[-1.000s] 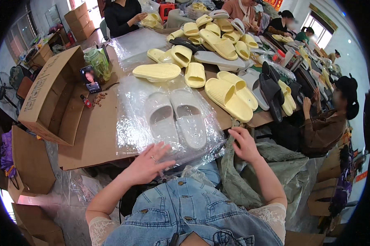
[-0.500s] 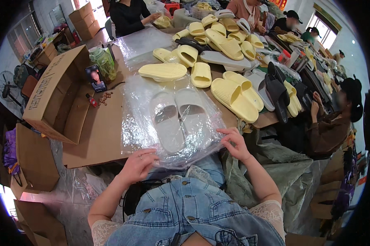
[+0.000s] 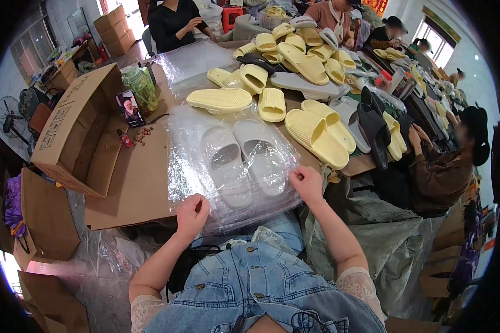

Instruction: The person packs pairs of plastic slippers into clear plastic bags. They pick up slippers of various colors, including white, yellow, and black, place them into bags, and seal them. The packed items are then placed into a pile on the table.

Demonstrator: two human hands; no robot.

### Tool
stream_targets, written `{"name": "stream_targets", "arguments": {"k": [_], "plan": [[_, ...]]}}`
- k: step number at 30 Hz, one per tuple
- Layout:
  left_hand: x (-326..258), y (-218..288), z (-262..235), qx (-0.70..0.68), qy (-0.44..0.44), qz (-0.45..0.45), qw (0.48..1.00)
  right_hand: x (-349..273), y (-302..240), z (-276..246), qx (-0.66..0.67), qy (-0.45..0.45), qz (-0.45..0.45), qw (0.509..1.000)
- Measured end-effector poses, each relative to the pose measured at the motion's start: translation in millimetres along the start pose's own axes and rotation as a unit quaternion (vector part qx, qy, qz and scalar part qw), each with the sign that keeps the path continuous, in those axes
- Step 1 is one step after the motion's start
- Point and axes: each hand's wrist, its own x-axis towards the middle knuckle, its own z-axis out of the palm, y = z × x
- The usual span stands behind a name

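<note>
A pair of pale grey slippers (image 3: 224, 176) lies side by side, toes away from me, showing through a clear plastic bag (image 3: 184, 161) at the table's near edge. My left hand (image 3: 193, 216) is closed in a pinch at the bag's near left corner. At its right side my right hand (image 3: 307, 184) also pinches the plastic, fingers curled in. Sheets of the same clear plastic seem to lie stacked beneath. Just beyond the bag are a single yellow slipper (image 3: 219, 100), sole up, and another yellow slipper (image 3: 272, 104) standing near it.
Yellow slippers (image 3: 322, 136) and dark slippers (image 3: 374, 125) crowd the right side, with a heap behind. On the left stand an open cardboard box (image 3: 75, 130), a phone (image 3: 129, 108) and a green jar (image 3: 141, 89). A co-worker (image 3: 441, 166) sits at the right; others work farther back.
My right hand has moved up along the bag's right side, and both hands have closed from looser fingers into pinches. The plastic's near edge has shifted. The far co-worker's hand has risen.
</note>
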Motion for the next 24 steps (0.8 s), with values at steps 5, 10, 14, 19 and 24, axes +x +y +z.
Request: {"name": "stream_targets", "arguments": {"k": [5, 10, 14, 19, 24], "plan": [[5, 1, 5, 0.061, 0.026, 0.000, 0.998, 7, -38, 1, -0.065, 0.108, -0.151, 0.981], [7, 1, 6, 0.038, 0.020, -0.032, 0.999, 12, -89, 28, 0.045, 0.028, -0.194, 0.979], [5, 0, 2, 0.044, 0.015, -0.018, 0.999, 29, -107, 67, -0.022, 0.045, -0.131, 0.990], [6, -5, -2, -0.004, -0.005, -0.047, 0.999, 47, -113, 91, -0.133, -0.024, -0.049, 0.990], [31, 25, -16, 0.040, 0.092, 0.137, 0.985, 50, -106, 107, -0.152, -0.048, -0.023, 0.987]]}}
